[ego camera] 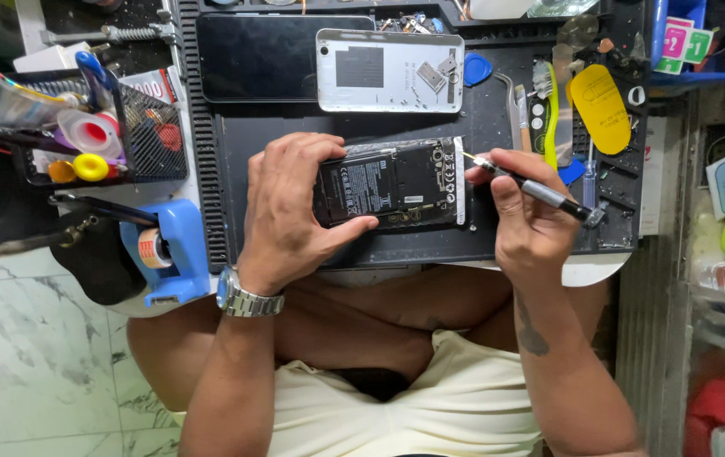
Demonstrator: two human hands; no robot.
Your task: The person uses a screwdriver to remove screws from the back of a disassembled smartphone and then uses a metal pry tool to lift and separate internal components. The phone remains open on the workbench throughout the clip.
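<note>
My left hand (291, 199) grips an opened smartphone (396, 182) from its left end, thumb along its near edge; the phone's battery and black inner boards face up. My right hand (527, 216) holds a slim screwdriver (532, 186) like a pen, its tip touching the phone's right end near the white edge strip. The phone rests on a black work mat (481, 237). A silver watch (244, 296) sits on my left wrist.
A white phone back cover (389, 70) and a dark screen panel (261, 57) lie at the mat's far side. A wire basket (138, 127) of small items and a blue tape dispenser (168, 250) stand left. A yellow pry tool (599, 97), toothbrush (549, 106) and blue pick (477, 68) lie right.
</note>
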